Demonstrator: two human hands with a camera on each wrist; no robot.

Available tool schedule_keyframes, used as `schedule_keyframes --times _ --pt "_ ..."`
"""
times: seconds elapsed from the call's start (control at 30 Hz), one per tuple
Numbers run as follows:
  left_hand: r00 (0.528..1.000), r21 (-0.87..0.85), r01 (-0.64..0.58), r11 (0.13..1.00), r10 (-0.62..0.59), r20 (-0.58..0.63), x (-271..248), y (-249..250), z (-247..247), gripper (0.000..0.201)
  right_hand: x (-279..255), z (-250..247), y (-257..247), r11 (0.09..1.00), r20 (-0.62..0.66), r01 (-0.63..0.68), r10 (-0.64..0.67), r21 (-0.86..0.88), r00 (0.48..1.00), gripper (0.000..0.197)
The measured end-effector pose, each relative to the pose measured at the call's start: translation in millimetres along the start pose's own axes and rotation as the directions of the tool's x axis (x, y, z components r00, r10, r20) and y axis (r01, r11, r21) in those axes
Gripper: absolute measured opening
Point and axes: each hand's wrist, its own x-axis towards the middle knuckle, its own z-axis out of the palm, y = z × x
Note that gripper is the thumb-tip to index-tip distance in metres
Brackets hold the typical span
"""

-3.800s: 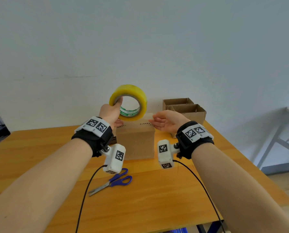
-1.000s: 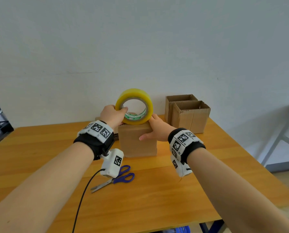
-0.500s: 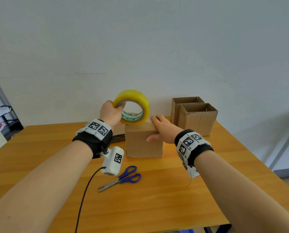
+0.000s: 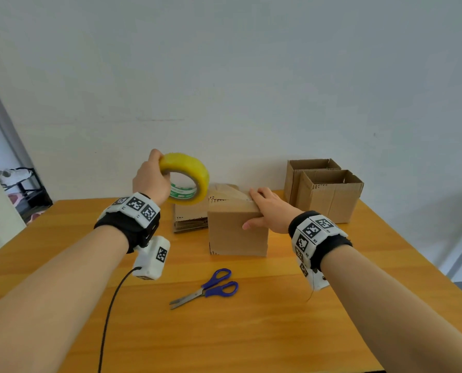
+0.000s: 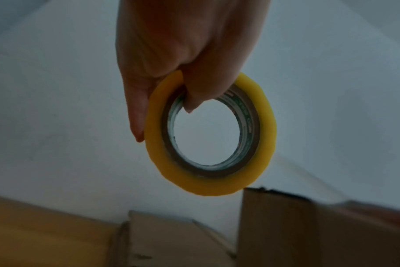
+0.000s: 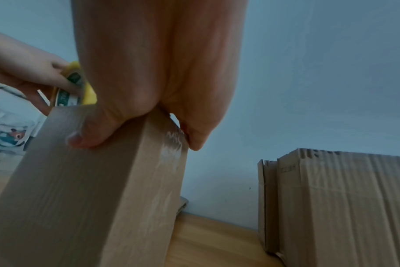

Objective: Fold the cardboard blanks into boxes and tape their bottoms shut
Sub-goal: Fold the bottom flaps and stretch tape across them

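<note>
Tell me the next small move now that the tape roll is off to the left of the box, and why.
Probably reach for the scissors with the right hand and cut the strip. The left hand holds the tape roll up left of the box, while the right hand presses the tape end onto the box's right edge.

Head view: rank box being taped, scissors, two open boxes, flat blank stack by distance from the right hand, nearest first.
1. Box being taped: under the right hand, whose fingers rest on its top.
2. Two open boxes: behind the hand, to its right.
3. Flat blank stack: left, beyond the taped box.
4. Scissors: on the table's near side.
Items 2 to 4 are close calls.
</note>
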Motion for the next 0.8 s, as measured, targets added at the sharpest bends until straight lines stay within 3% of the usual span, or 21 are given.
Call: schedule_keyframes --times 0.23,0.6,0.8 --pt "1.000 0.115 -0.005 0.993 0.002 0.027 -2 -19 6 0.017 1 1 1 1.000 -0.001 0.006 -0.006 -0.012 1.000 0.095" --pt "0.996 0.112 0.042 0.993 -0.051 0.079 -10 -33 20 0.017 -1 1 1 1.000 0.004 0.016 -0.016 -0.020 1.000 0.095" --pt "0.988 0.073 0.048 0.996 -0.058 0.142 -20 -35 25 0.019 -1 3 -3 0.980 -0.044 -0.024 0.016 -0.198 0.999 0.105"
